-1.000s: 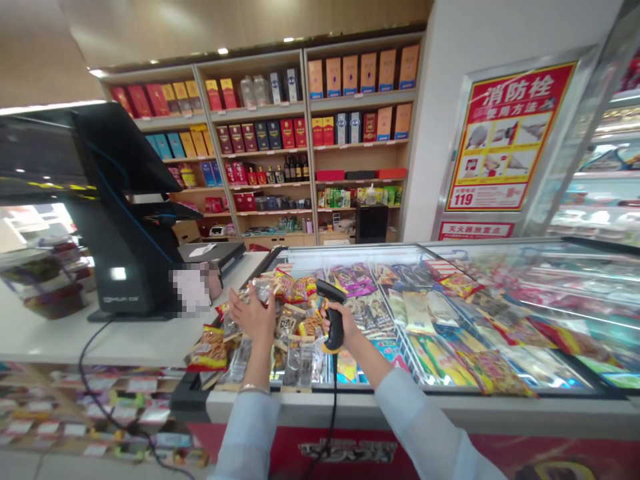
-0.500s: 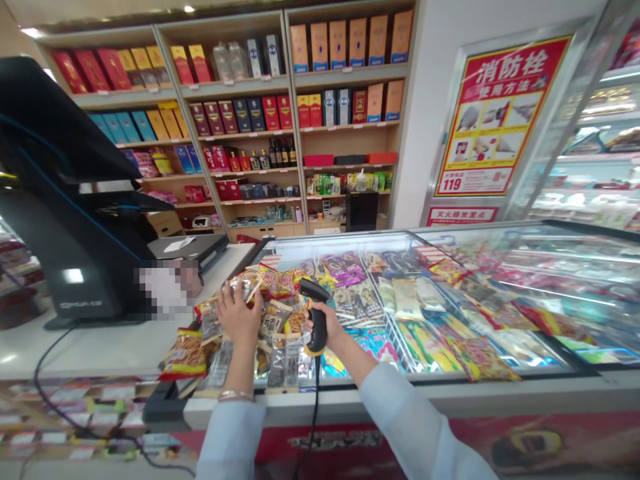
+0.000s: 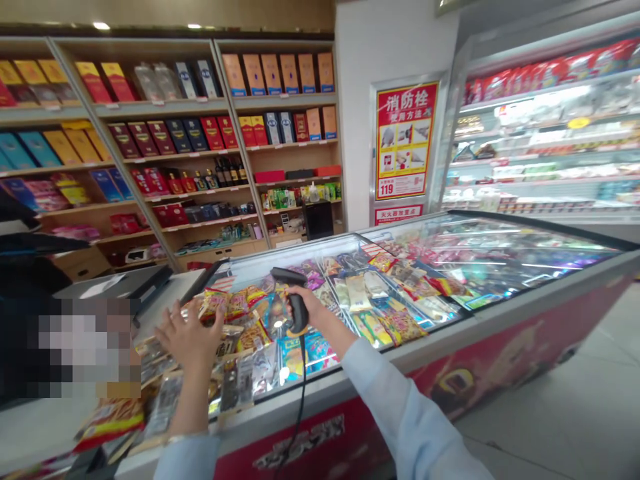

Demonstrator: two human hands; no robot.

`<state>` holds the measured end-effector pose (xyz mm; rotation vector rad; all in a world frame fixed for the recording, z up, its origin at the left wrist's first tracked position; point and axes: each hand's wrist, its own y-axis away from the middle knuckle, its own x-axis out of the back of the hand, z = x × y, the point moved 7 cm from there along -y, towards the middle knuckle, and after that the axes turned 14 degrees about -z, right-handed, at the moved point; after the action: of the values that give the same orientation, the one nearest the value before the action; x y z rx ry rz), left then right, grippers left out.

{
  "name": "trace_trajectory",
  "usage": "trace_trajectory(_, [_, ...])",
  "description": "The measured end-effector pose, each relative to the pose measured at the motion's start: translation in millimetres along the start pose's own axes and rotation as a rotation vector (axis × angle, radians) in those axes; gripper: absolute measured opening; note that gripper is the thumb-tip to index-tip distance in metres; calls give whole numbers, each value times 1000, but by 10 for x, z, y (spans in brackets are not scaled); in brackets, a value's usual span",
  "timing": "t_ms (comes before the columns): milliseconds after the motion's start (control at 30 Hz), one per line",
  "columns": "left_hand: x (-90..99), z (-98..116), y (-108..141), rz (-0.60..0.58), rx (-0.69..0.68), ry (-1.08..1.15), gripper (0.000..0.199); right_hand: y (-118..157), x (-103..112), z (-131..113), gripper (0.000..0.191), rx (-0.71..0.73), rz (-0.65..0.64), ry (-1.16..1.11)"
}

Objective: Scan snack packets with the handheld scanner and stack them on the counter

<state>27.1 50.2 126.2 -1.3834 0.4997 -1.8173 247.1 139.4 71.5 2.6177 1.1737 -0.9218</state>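
My right hand (image 3: 309, 303) is wrapped round the handle of a black barcode scanner (image 3: 299, 315), whose cable hangs down over the freezer's front. The scanner's head points left, above the glass of the chest freezer (image 3: 505, 303). My left hand (image 3: 193, 339) has its fingers spread over a heap of snack packets near the freezer's left end; whether it touches them I cannot tell. Red and yellow snack bags (image 3: 240, 301) lie just beyond it. Clear packets (image 3: 235, 383) sit to its right, and a yellow and red bag of snacks (image 3: 117, 419) lies to its left.
A counter with a dark flat device (image 3: 113, 290) stands on the left, partly behind a blurred patch. More snack bags (image 3: 400, 323) rest on the freezer glass to the right. Behind are shelves of boxed goods (image 3: 177, 137), a red fire-hydrant sign (image 3: 406, 143) and a lit display cooler (image 3: 550, 147).
The view has swung to the right, showing more of the freezer and floor. My left hand's fingers are spread wider. My right hand keeps hold of the barcode scanner.
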Motion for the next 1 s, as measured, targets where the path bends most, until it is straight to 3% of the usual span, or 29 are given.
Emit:
trace_trajectory(133, [-118,654,-134,-62,-114,70,54,577,384,-726,13,165,130,16])
trace_trajectory(267, [-488,1616,-124,-202,-269,162,55,1224,860,-1230,12,301,270,32])
trace_trajectory(433, [-1054,2809,86,-405,-420,277,52,1908,1448,-1577,13,396,409,70])
trace_trajectory(600, [-1699,3696,314,-616,-494,397,56,2371,1957,-1722,19,346,492,89])
trace_trajectory(767, [-2401,4272,514,-806,-550,484,60,2626,2400,-1784,18,340,540,48])
trace_trajectory(900, [-2921,4428,540,-906,-469,477,63,2699,2684,-1702,22,332,568,-25])
trace_trajectory(1000, [-3196,4542,529,-948,-488,452,64,2695,2810,-1612,25,351,561,-59])
